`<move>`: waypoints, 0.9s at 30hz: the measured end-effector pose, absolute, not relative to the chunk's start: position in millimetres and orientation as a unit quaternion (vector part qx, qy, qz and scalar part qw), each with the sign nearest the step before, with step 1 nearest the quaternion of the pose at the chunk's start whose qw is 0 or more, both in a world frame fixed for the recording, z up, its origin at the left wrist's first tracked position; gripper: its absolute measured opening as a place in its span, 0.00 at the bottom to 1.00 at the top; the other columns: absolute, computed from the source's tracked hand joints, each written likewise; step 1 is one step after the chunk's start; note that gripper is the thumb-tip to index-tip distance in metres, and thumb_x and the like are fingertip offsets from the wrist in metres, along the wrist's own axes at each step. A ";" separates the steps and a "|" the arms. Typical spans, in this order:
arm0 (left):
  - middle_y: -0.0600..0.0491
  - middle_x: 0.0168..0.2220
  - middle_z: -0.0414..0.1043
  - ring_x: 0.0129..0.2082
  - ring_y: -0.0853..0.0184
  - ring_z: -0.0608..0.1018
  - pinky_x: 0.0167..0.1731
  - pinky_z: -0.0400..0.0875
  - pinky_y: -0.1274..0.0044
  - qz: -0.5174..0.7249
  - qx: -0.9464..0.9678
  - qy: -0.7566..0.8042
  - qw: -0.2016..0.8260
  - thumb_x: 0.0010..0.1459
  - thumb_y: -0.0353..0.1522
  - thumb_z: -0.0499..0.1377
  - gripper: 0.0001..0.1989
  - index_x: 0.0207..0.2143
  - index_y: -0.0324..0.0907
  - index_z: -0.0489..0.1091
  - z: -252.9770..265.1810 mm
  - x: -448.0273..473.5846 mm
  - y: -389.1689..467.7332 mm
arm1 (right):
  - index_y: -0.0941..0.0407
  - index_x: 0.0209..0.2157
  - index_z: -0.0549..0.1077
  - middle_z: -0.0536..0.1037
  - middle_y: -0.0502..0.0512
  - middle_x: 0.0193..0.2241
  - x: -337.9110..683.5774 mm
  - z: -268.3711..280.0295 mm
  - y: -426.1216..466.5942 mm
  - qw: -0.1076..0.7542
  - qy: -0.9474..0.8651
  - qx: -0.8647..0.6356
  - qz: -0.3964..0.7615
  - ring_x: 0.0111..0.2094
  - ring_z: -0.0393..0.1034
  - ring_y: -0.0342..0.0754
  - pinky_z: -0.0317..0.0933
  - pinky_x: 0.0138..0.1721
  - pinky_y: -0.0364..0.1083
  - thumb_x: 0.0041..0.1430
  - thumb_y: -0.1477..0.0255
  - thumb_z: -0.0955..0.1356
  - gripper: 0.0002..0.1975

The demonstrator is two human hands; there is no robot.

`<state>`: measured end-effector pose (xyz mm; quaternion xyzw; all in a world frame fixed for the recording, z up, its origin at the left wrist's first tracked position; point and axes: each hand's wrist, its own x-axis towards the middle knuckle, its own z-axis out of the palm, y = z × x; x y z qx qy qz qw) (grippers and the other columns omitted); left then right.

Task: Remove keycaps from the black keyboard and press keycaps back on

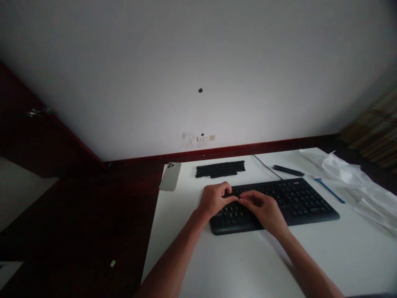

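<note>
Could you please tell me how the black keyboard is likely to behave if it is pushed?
The keyboard would probably move as one stiff piece, since its frame looks straight. Lying broad and flat on the table, it seems unlikely to roll or tip. The thin cable at its far edge may drag along.

Door [18,130] and curtain [374,130] suggest a home.

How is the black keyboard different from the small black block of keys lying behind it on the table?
The keyboard is much larger than the block of keys. The keyboard has a framed body; the block shows a stepped edge and no frame. The left hand and right hand are at the keyboard; neither touches the block. Both are black and lie on the white table.
</note>
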<state>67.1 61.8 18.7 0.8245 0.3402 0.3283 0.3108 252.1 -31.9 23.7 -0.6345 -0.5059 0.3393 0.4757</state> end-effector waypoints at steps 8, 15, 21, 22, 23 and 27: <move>0.64 0.19 0.52 0.20 0.74 0.59 0.26 0.54 0.80 0.406 0.759 0.384 0.333 0.58 0.39 0.64 0.11 0.31 0.43 0.69 6.3 59.0 79.2 | 0.51 0.41 0.80 0.83 0.51 0.38 253.1 18.7 -33.3 0.393 -0.604 -0.660 0.211 0.38 0.78 0.50 0.70 0.45 0.48 0.60 0.62 0.71 0.11; 0.63 0.19 0.52 0.20 0.74 0.58 0.25 0.53 0.80 0.460 0.716 0.398 0.343 0.60 0.37 0.61 0.11 0.29 0.43 0.63 -4.0 58.8 85.3 | 0.52 0.42 0.80 0.83 0.54 0.42 255.5 16.7 -34.7 0.344 -0.697 -0.611 0.149 0.44 0.78 0.50 0.71 0.50 0.50 0.64 0.69 0.68 0.09; 0.62 0.19 0.53 0.20 0.73 0.57 0.25 0.52 0.80 0.496 0.675 0.427 0.342 0.61 0.36 0.60 0.14 0.25 0.42 0.61 -3.9 58.1 87.6 | 0.53 0.40 0.80 0.83 0.56 0.44 258.2 15.3 -33.6 0.341 -0.719 -0.595 0.112 0.46 0.78 0.52 0.71 0.52 0.51 0.65 0.69 0.67 0.09; 0.61 0.20 0.54 0.20 0.73 0.58 0.25 0.53 0.80 0.502 0.662 0.434 0.350 0.60 0.37 0.60 0.14 0.25 0.42 0.61 -4.1 57.7 88.6 | 0.53 0.40 0.80 0.83 0.56 0.44 258.4 15.3 -33.5 0.338 -0.720 -0.596 0.112 0.46 0.78 0.52 0.72 0.51 0.51 0.65 0.69 0.67 0.09; 0.61 0.20 0.54 0.21 0.73 0.58 0.25 0.53 0.80 0.508 0.649 0.441 0.357 0.60 0.38 0.61 0.14 0.25 0.42 0.62 -4.4 57.4 89.9 | 0.53 0.41 0.80 0.83 0.55 0.44 258.3 15.6 -33.7 0.335 -0.720 -0.597 0.114 0.45 0.78 0.52 0.72 0.51 0.51 0.65 0.69 0.67 0.09; 0.61 0.21 0.55 0.22 0.72 0.60 0.25 0.54 0.80 0.531 0.612 0.451 0.374 0.60 0.41 0.62 0.15 0.27 0.43 0.63 -7.5 56.5 95.8 | 0.52 0.47 0.79 0.83 0.54 0.44 254.6 20.0 -38.6 0.325 -0.710 -0.609 0.137 0.45 0.79 0.51 0.73 0.49 0.50 0.66 0.67 0.67 0.11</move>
